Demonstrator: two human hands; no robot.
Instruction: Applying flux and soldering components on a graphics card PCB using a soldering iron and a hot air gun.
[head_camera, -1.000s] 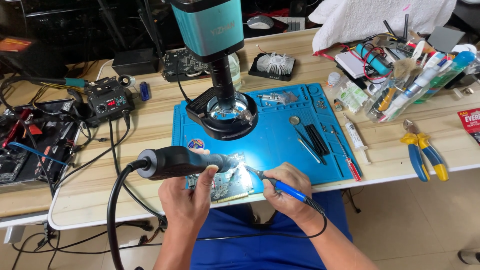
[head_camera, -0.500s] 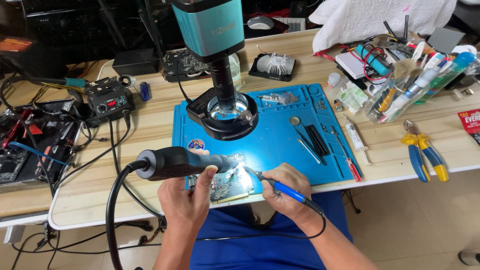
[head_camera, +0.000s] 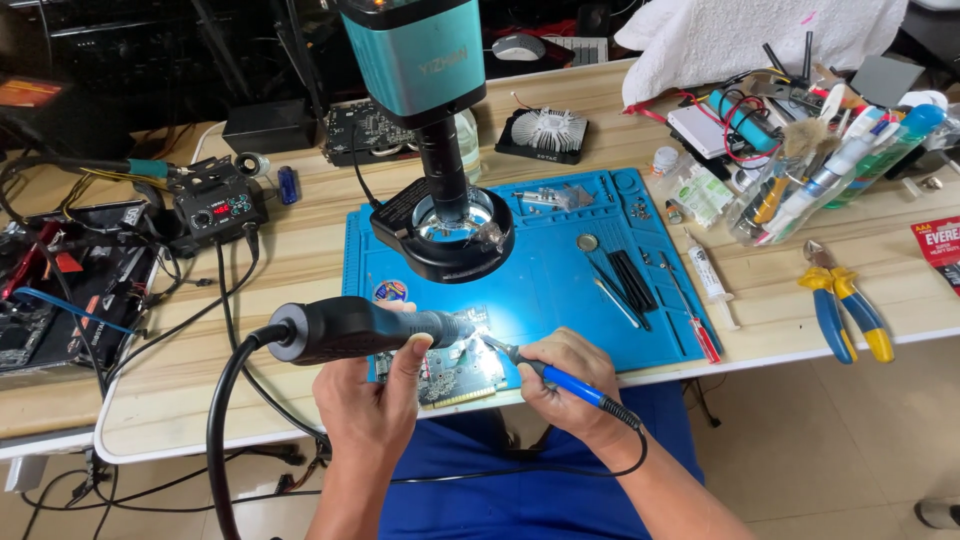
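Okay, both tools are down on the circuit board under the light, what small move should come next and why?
Probably hold both tips steady on that lit spot. The left hand aims the black hot-air handle at the board, and the right hand brings the blue iron to the same bright point, so shifting either could miss it.

Bare forearms — blue trousers (head_camera: 520, 490)

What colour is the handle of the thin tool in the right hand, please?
Blue handle, black near the cord, seen in the head view.
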